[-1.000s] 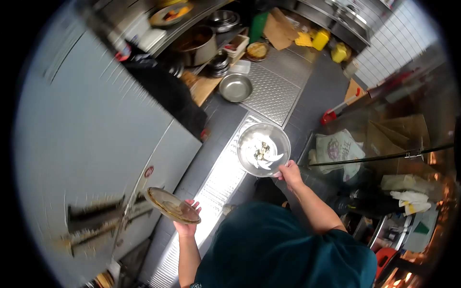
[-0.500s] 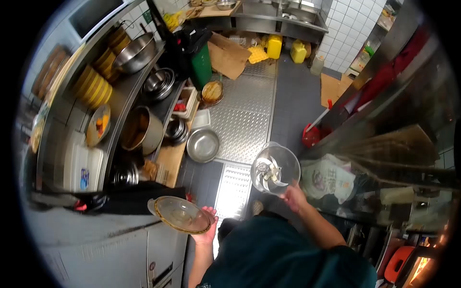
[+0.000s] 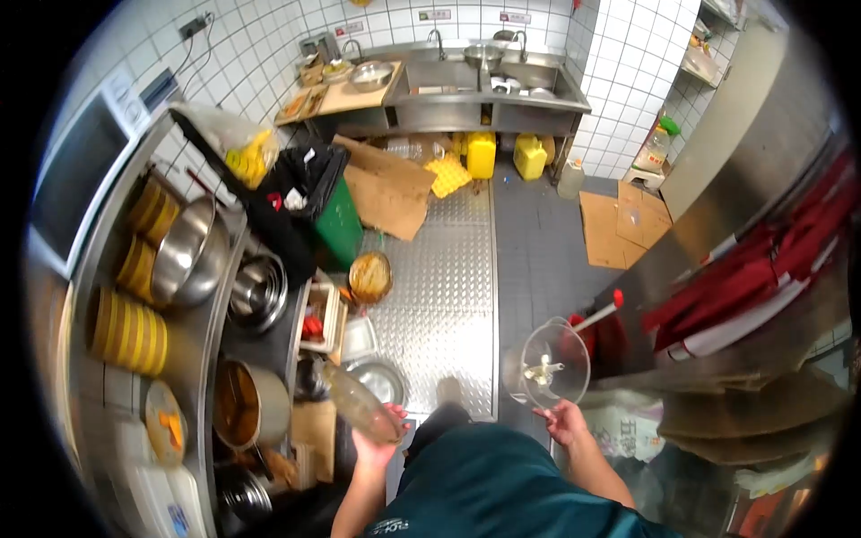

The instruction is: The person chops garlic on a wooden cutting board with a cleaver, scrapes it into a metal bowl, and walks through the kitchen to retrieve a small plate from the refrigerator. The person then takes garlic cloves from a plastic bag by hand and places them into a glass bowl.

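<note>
My left hand (image 3: 375, 441) holds the blurry clear lid (image 3: 360, 405) by its near end, and it's tilted. My right hand (image 3: 563, 423) grips the near edge of the clear bowl (image 3: 576, 377), just ahead of it. Inside are what look like blades (image 3: 543, 369), so my fingers should stay outside. I should hold the bowl flat and not bump the red-tipped stick (image 3: 599, 312) just past my right hand.

Container (image 3: 572, 359): colourless and see-through, four o'clock.
Shirt (image 3: 475, 493): dark teal, pale lettering, six o'clock.
Stacked bowls (image 3: 130, 332): yellow-and-brown stripes, nine o'clock.
Bin (image 3: 341, 229): green beneath black liner (image 3: 314, 170), ten o'clock.
Wall tiles (image 3: 251, 54): white, dark-lined grid, eleven o'clock.
Cloth (image 3: 762, 260): maroon, three o'clock.
</note>
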A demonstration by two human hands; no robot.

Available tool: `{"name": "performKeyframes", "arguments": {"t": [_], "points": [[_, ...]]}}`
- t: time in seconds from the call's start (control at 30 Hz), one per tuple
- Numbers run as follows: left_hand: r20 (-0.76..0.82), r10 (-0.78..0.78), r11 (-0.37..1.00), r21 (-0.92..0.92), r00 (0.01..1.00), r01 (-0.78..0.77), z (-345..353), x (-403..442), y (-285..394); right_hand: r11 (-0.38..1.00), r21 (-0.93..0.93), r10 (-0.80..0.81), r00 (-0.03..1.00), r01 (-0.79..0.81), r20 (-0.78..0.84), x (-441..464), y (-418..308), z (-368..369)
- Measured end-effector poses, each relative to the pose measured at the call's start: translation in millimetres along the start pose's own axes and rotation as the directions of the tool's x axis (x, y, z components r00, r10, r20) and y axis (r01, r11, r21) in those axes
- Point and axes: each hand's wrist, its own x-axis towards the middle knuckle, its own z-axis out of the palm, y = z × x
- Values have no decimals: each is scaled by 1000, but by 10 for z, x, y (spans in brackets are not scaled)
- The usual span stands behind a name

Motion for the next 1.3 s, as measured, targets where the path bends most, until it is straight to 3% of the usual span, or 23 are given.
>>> {"name": "performKeyframes", "arguments": {"t": [0.17, 0.23, 0.4, 0.5, 0.57, 0.67, 0.73, 0.83, 0.97, 1.13, 1.3], "points": [[76, -66, 979, 197, 995, 50, 976, 1939, 703, 987, 132, -79, 989, 95, -122, 518, -736, 710], [122, -91, 952, 301, 988, 50, 1532, 2604, 917, 979, 101, -163, 974, 180, -154, 623, -1018, 1079], [414, -165, 977, 191, 895, 92, 2406, 4021, 1117, 942, -86, -334, 899, 323, -284, 1291, -1911, 1963], [552, -188, 978, 26, 813, 208, 2615, 4742, 1144, 850, -261, -510, 839, 458, -187, 1525, -2569, 2913], [625, -187, 960, -46, 758, 275, 2750, 5152, 1209, 833, -307, -512, 851, 461, -113, 1972, -3090, 3354], [487, -142, 979, -59, 862, 194, 3033, 5674, 1266, 810, -410, -463, 887, 419, -9, 2503, -3831, 4139], [470, -120, 983, -70, 874, 172, 3502, 6100, 1374, 745, -506, -475, 878, 435, 55, 2747, -4270, 4774], [430, -71, 993, -59, 900, 106, 4002, 6815, 1604, 562, -613, -485, 822, 555, 299, 3274, -4835, 5563], [478, -72, 995, -23, 876, 94, 4518, 7889, 1946, 495, -626, -456, 794, 602, 403, 3813, -5257, 6570], [568, -49, 999, 18, 821, 47, 5013, 9089, 2503, 441, -613, -487, 748, 656, 451, 4469, -5598, 7608], [506, -86, 991, 132, 858, 21, 5183, 10181, 2998, 294, -679, -608, 680, 673, 410, 4916, -5922, 8563]]}}
